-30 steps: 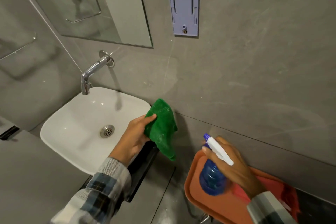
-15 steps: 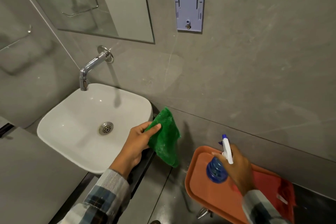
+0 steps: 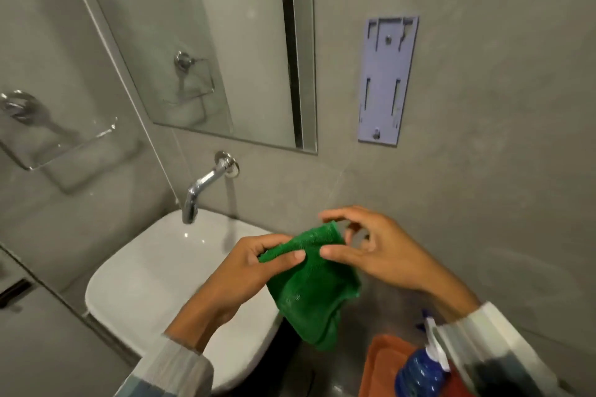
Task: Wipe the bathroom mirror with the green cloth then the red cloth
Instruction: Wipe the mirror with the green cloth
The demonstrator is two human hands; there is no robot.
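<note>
The green cloth (image 3: pixel 309 287) hangs in front of me, over the right edge of the sink. My left hand (image 3: pixel 258 264) pinches its upper left part between thumb and fingers. My right hand (image 3: pixel 371 251) touches its top right corner, thumb on the cloth and fingers curled above it. The mirror (image 3: pixel 206 51) is on the wall above the tap, up and left of both hands. The red cloth is not visible; my right sleeve covers much of the tray.
A white sink (image 3: pixel 154 287) with a chrome tap (image 3: pixel 203 190) lies below left. At the bottom right, an orange tray (image 3: pixel 380 364) holds a blue spray bottle (image 3: pixel 419 374). A purple wall bracket (image 3: pixel 385 80) is right of the mirror. A towel ring (image 3: pixel 48 138) hangs on the left wall.
My right hand set the spray bottle on the tray and came up to the green cloth. The left hand lifted the cloth toward the middle. My view tilted up toward the mirror.
</note>
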